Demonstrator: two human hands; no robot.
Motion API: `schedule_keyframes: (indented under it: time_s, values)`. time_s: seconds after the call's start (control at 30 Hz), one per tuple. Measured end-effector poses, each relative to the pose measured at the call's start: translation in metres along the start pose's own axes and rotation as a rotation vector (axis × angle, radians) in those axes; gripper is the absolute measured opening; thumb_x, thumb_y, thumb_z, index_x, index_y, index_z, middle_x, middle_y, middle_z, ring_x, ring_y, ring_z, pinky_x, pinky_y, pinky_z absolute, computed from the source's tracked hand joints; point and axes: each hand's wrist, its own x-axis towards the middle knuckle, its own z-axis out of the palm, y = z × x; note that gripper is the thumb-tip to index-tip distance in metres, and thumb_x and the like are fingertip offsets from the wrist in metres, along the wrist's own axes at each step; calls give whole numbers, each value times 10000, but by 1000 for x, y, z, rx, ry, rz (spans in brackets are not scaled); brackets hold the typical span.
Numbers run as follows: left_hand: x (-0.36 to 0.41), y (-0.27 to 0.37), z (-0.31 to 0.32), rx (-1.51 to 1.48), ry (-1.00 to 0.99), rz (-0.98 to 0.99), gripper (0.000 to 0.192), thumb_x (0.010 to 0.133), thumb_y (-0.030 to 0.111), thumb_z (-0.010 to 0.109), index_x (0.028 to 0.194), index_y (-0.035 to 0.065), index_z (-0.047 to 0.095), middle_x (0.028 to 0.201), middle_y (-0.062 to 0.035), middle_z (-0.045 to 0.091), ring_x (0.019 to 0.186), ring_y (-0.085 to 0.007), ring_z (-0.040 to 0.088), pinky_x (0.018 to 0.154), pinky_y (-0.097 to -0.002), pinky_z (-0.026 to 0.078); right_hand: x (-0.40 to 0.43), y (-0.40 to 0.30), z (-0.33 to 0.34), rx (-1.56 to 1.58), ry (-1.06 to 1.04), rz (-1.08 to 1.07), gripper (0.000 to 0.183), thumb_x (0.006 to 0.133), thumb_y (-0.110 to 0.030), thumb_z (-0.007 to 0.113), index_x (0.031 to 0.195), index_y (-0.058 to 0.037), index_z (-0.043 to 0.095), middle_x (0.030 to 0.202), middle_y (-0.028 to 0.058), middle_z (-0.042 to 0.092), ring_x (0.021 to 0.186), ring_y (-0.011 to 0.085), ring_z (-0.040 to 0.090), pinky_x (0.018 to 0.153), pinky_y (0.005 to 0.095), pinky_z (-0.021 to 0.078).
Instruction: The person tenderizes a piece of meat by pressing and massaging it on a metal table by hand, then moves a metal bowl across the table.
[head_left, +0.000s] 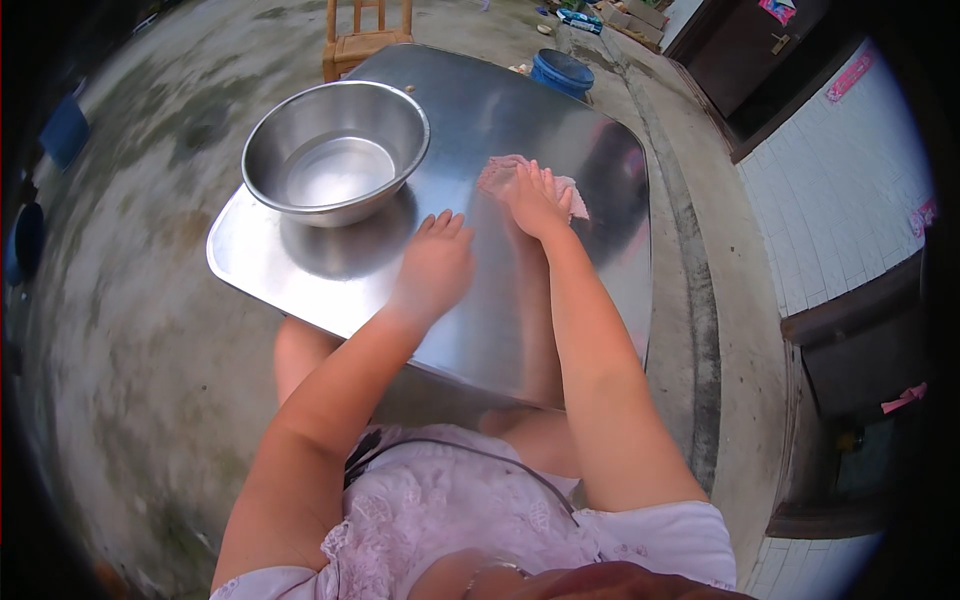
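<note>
Flat on a pink cloth (499, 174), my right hand (538, 201) presses it against the shiny metal tabletop (480, 97), fingers a little apart. The cloth lies crumpled and shows on both sides of the hand. My left hand (439, 262), slightly blurred, is over the near part of the table with its fingers loosely bent; no object shows in it, though its palm is hidden. To the left of that hand, apart from it, stands a wide stainless steel basin (337, 150). The basin's bottom looks bright and bare.
Beyond the far edge are a wooden chair (367, 43) and a blue bucket (562, 73). A small brownish bit (410, 88) lies behind the basin. Concrete ground (150, 300) surrounds the table. Dark doors (739, 52) and a white tiled wall (817, 195) stand at right.
</note>
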Motion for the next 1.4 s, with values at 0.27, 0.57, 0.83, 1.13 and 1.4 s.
schedule_keyframes:
  time_s: [0.27, 0.57, 0.83, 1.13, 1.4]
  values:
    - [4, 3, -4, -13, 22, 17, 230, 849, 81, 590, 1059, 17, 657, 1217, -183, 642, 1193, -363, 573, 1065, -461, 423, 12, 2, -3, -11, -5, 14, 622, 1021, -462, 299, 1578, -193, 230, 1668, 21, 126, 1536, 247, 96, 1202, 572, 28]
    - [2, 0, -1, 4, 51, 28, 212, 843, 76, 591, 1031, 6, 661, 1190, -181, 658, 1176, -359, 579, 1054, -451, 431, -59, -9, -3, -9, 20, -91, 579, 1026, -394, 346, 1533, -118, 310, 1639, 76, 221, 1519, 280, 168, 1199, 562, 104]
    - [2, -2, 5, -65, 77, 15, 260, 861, 97, 569, 1085, 6, 665, 1215, -178, 656, 1198, -358, 568, 1059, -451, 425, -139, 3, 9, -37, 144, -237, 596, 994, -377, 450, 1509, -97, 347, 1582, 129, 311, 1464, 329, 264, 1175, 575, 170]
    - [-1, -5, 6, -59, 49, 6, 265, 874, 111, 560, 1093, 13, 672, 1237, -187, 648, 1231, -362, 555, 1089, -455, 397, -242, -3, 3, -20, 150, -296, 629, 977, -365, 485, 1518, -82, 335, 1585, 146, 305, 1472, 343, 255, 1178, 586, 146]
    - [-2, -5, 6, -58, 44, 34, 263, 874, 99, 553, 1090, 10, 674, 1219, -188, 652, 1223, -372, 556, 1088, -461, 395, -260, 4, 11, -31, 179, -321, 613, 977, -375, 485, 1507, -94, 359, 1595, 138, 292, 1480, 345, 240, 1183, 582, 134]
